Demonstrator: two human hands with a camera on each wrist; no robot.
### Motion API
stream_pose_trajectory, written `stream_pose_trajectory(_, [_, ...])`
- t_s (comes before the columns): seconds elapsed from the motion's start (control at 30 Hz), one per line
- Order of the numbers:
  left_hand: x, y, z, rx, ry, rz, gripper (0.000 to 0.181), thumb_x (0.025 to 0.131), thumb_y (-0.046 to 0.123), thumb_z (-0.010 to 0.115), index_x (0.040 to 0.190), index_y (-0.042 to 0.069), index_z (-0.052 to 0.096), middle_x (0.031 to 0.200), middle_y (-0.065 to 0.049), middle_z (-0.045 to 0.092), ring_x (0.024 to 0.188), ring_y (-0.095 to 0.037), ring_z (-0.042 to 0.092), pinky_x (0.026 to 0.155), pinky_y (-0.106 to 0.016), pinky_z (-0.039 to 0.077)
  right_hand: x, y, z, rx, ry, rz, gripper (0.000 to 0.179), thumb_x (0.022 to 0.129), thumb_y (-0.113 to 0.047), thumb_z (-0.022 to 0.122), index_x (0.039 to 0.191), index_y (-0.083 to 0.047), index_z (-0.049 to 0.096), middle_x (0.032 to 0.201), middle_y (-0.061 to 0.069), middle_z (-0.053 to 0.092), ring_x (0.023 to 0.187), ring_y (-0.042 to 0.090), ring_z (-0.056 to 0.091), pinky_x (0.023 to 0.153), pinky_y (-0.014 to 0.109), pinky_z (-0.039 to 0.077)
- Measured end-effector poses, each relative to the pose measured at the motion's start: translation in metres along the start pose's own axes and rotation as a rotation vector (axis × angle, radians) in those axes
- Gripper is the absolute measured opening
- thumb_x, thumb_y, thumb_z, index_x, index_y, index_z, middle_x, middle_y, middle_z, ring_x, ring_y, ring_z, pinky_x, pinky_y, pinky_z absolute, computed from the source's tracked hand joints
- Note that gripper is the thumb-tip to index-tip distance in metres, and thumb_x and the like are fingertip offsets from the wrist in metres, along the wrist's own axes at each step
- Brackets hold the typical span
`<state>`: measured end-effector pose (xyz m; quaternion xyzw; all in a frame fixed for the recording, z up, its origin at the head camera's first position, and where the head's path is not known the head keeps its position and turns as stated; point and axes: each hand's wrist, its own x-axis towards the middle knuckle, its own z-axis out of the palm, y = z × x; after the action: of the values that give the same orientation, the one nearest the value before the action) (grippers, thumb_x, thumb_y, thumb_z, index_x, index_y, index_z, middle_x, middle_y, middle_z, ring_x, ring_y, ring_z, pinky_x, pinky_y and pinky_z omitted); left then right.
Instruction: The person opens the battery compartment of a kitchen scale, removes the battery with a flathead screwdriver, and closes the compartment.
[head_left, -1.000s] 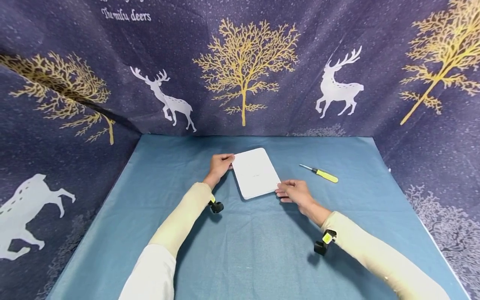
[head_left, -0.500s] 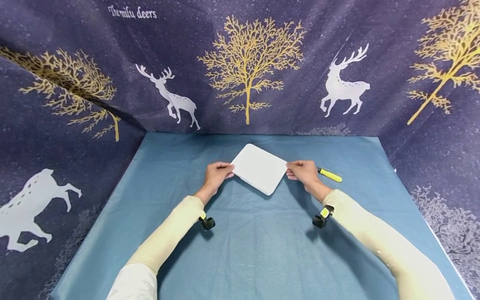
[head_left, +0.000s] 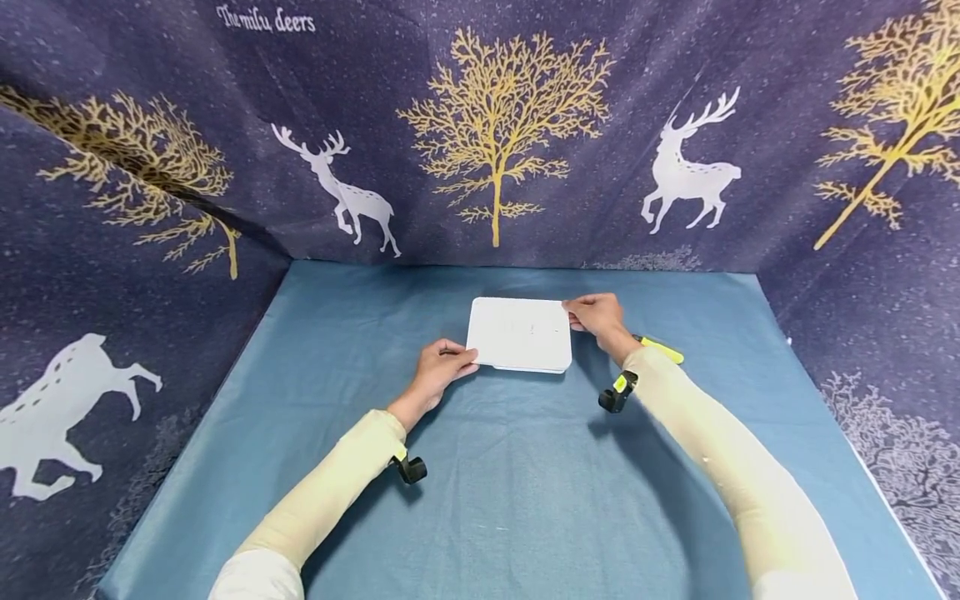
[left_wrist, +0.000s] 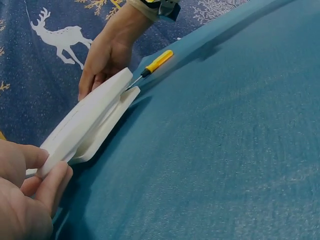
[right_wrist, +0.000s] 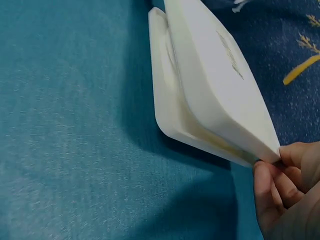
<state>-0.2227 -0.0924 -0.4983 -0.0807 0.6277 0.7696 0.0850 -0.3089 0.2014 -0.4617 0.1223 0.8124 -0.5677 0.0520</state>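
Observation:
A flat white plastic case [head_left: 520, 335] with rounded corners is held between both hands above the blue cloth. In the wrist views it shows as a thicker upper slab [right_wrist: 220, 70] over a thinner plate [left_wrist: 102, 137], with a gap along the edge. My left hand [head_left: 438, 371] pinches the near left corner between thumb and fingers. At the far right corner, my right hand [head_left: 597, 315] pinches the edge in the same way. Small faint markings sit on its upper face. The underside is hidden in the head view.
A yellow-handled screwdriver [left_wrist: 159, 62] lies on the blue cloth [head_left: 480, 483] right of the case, partly hidden behind my right wrist in the head view. A dark blue curtain [head_left: 555, 208] with printed deer and trees stands behind and at the sides.
The white case has turned clockwise in my hands, from a tilted upright position to lying lengthwise. My right hand has moved up and away from me; the left has come down nearer me.

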Motion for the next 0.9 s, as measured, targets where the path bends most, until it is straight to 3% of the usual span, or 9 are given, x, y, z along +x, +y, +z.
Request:
stream_pose_trajectory(0.23, [0.003, -0.006, -0.001, -0.013, -0.006, -0.011, 0.014, 0.093, -0.006, 0.071, 0.101, -0.005, 0.060, 0.096, -0.014, 0.064, 0.083, -0.017, 0.073, 0.088, -0.031, 0.063, 0.008, 0.004, 0.005, -0.034, -0.009, 0.010, 0.030, 0.098, -0.020, 0.071, 0.118, 0.003, 0.074, 0.100, 0.014, 0.074, 0.071, 0.007, 0.070, 0.079, 0.031, 0.065])
stream_pose_trajectory(0.67, [0.000, -0.007, -0.001, -0.011, -0.005, -0.017, 0.012, 0.093, -0.007, 0.070, 0.100, -0.004, 0.060, 0.095, -0.014, 0.065, 0.080, -0.016, 0.073, 0.085, -0.030, 0.063, 0.009, 0.014, 0.010, -0.069, 0.001, -0.014, 0.030, 0.098, -0.020, 0.071, 0.116, 0.004, 0.075, 0.085, 0.006, 0.073, 0.061, 0.003, 0.067, 0.066, 0.025, 0.064])
stream_pose_trajectory(0.9, [0.001, -0.005, -0.003, 0.087, -0.027, 0.010, 0.014, 0.096, 0.000, 0.070, 0.105, -0.006, 0.061, 0.097, -0.018, 0.070, 0.084, -0.021, 0.075, 0.087, -0.033, 0.063, 0.008, 0.013, 0.007, -0.129, -0.013, -0.017, 0.031, 0.100, -0.023, 0.067, 0.118, 0.001, 0.074, 0.097, 0.012, 0.074, 0.066, 0.005, 0.068, 0.066, 0.023, 0.063])
